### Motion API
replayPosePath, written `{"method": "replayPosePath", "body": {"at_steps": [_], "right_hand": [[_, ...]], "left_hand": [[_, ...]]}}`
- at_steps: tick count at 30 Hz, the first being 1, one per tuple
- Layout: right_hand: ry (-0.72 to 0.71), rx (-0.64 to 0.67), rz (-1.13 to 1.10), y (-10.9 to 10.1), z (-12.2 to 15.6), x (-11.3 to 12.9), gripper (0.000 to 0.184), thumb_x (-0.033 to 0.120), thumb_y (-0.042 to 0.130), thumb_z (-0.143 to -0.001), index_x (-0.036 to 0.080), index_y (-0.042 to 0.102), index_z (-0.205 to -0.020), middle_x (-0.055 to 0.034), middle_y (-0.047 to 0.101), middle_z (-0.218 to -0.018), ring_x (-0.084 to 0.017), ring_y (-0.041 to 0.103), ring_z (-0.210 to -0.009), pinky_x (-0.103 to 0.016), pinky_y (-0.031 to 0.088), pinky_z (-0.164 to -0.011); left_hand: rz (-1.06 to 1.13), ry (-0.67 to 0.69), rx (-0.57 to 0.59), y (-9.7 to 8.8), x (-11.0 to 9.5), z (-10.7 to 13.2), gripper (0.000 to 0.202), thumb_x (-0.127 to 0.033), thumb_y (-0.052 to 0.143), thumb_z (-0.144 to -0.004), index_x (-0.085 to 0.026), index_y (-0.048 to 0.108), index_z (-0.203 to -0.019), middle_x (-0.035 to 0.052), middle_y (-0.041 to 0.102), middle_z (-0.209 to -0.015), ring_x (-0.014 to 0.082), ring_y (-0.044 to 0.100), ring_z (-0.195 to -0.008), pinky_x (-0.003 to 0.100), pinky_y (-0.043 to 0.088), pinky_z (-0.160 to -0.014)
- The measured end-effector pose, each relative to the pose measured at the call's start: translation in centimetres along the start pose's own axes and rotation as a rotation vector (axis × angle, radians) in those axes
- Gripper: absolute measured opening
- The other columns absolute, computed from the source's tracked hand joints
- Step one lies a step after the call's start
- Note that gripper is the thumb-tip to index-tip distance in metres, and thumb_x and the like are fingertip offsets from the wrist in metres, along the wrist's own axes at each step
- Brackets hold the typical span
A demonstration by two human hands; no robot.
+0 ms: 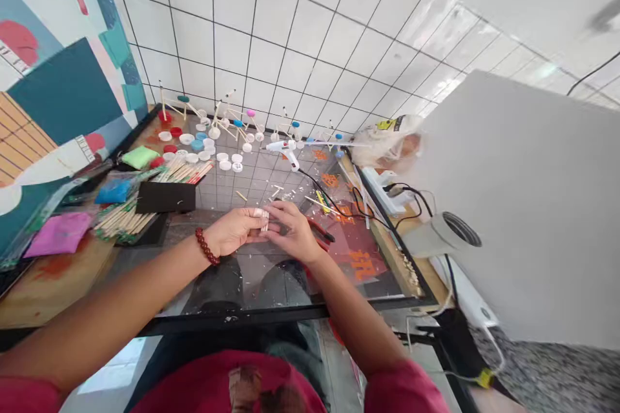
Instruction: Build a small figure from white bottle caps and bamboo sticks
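The left hand (236, 230) pinches a small white piece (264, 220) — the right hand (294, 233) curls against it, its grip unclear. A white hot-glue gun (287, 150) lies beyond both hands; a red-and-black hand tool (322, 231) — partly hidden — beside the right.

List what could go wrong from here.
The small white piece between the left hand and right hand could slip and be hard to find among the pale scraps.
The right hand might catch the black cord beyond it and tug the glue gun; whether that is hot cannot be seen.
The red-handled tool lies close beside the right hand and could get knocked.
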State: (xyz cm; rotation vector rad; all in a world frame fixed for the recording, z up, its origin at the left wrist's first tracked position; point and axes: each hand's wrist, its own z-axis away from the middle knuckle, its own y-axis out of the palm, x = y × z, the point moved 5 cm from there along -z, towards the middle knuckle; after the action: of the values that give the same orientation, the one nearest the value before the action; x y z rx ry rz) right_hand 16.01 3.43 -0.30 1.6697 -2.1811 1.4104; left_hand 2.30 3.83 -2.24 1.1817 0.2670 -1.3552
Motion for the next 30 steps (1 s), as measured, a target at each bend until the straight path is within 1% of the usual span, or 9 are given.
{"method": "replayPosePath", "body": {"at_steps": [2,5,7,11,15,18,22,25,30], "right_hand": [[0.038,0.03,-0.026,0.1,0.0,-0.2,0.062,0.042,0.077,-0.079,0.023,0.057,-0.135,-0.013,0.062,-0.123,-0.025,0.058,-0.116,-0.041,0.048,-0.101],[0.073,0.051,-0.037,0.1,0.0,-0.2,0.077,0.047,0.082,-0.073,0.025,0.052,-0.14,-0.0129,0.061,-0.128,-0.026,0.056,-0.121,-0.043,0.045,-0.106],[0.077,0.048,-0.034,0.1,-0.1,-0.1,0.072,0.045,0.081,-0.074,0.025,0.054,-0.138,-0.0125,0.062,-0.127,-0.026,0.056,-0.121,-0.043,0.045,-0.106],[0.071,0.039,-0.055,0.0,-0.2,0.3,0.047,0.03,0.075,-0.081,0.023,0.063,-0.125,-0.0109,0.066,-0.118,-0.022,0.061,-0.11,-0.039,0.05,-0.098],[0.1,0.023,-0.058,0.0,-0.2,0.4,0.042,0.023,0.072,-0.079,0.022,0.066,-0.12,-0.0097,0.068,-0.114,-0.021,0.062,-0.107,-0.038,0.05,-0.097],[0.114,0.019,-0.093,0.0,-0.2,0.3,0.043,0.027,0.073,-0.08,0.022,0.066,-0.122,-0.0105,0.067,-0.117,-0.021,0.062,-0.109,-0.038,0.05,-0.098],[0.139,0.033,-0.186,0.1,-0.3,0.0,0.057,0.04,0.081,-0.075,0.023,0.064,-0.127,-0.0101,0.065,-0.119,-0.022,0.061,-0.111,-0.037,0.049,-0.1],[0.159,0.028,-0.221,0.2,-0.2,-0.3,0.051,0.042,0.078,-0.079,0.024,0.066,-0.125,-0.0089,0.067,-0.117,-0.02,0.062,-0.109,-0.036,0.049,-0.1],[0.164,-0.013,-0.227,0.4,0.1,-0.8,0.048,0.042,0.077,-0.079,0.027,0.068,-0.124,-0.007,0.068,-0.114,-0.019,0.064,-0.102,-0.034,0.051,-0.094]], "left_hand": [[-0.006,-0.007,-0.006,-0.1,-0.1,0.0,0.011,-0.003,0.06,-0.085,-0.009,0.069,-0.081,0.0115,0.074,-0.075,0.018,0.073,-0.068,0.028,0.06,-0.068],[-0.01,-0.007,-0.017,-0.4,-0.2,0.0,0.008,-0.004,0.064,-0.082,-0.009,0.07,-0.084,0.0136,0.075,-0.078,0.0195,0.073,-0.07,0.028,0.06,-0.066],[-0.013,0.002,-0.019,-0.5,-0.1,0.0,0.007,-0.005,0.068,-0.079,-0.009,0.071,-0.084,0.0139,0.076,-0.08,0.0194,0.073,-0.071,0.028,0.06,-0.067],[-0.025,0.003,-0.001,-0.5,0.0,-0.1,0.005,-0.007,0.074,-0.076,-0.008,0.072,-0.08,0.0142,0.076,-0.081,0.0171,0.073,-0.07,0.026,0.058,-0.072],[0.01,-0.029,-0.001,-0.3,0.0,0.1,0.003,-0.011,0.073,-0.078,-0.009,0.072,-0.079,0.0141,0.077,-0.082,0.017,0.072,-0.069,0.029,0.059,-0.073],[-0.006,-0.01,-0.022,-0.2,-0.2,0.3,0.004,-0.012,0.074,-0.078,-0.009,0.072,-0.077,0.0133,0.076,-0.078,0.0167,0.071,-0.066,0.029,0.059,-0.07],[-0.054,0.086,-0.061,-0.2,-0.6,0.4,0.007,-0.012,0.078,-0.073,-0.01,0.072,-0.073,0.0097,0.074,-0.071,0.0173,0.071,-0.067,0.026,0.057,-0.067],[-0.065,0.102,-0.057,-0.1,-0.5,0.4,0.01,-0.014,0.08,-0.071,-0.01,0.071,-0.069,0.0085,0.073,-0.07,0.0167,0.071,-0.069,0.026,0.057,-0.07],[-0.076,0.06,-0.04,-0.2,-0.1,0.2,0.013,-0.022,0.079,-0.075,-0.011,0.073,-0.078,0.0108,0.075,-0.077,0.0142,0.069,-0.067,0.027,0.057,-0.073]]}}
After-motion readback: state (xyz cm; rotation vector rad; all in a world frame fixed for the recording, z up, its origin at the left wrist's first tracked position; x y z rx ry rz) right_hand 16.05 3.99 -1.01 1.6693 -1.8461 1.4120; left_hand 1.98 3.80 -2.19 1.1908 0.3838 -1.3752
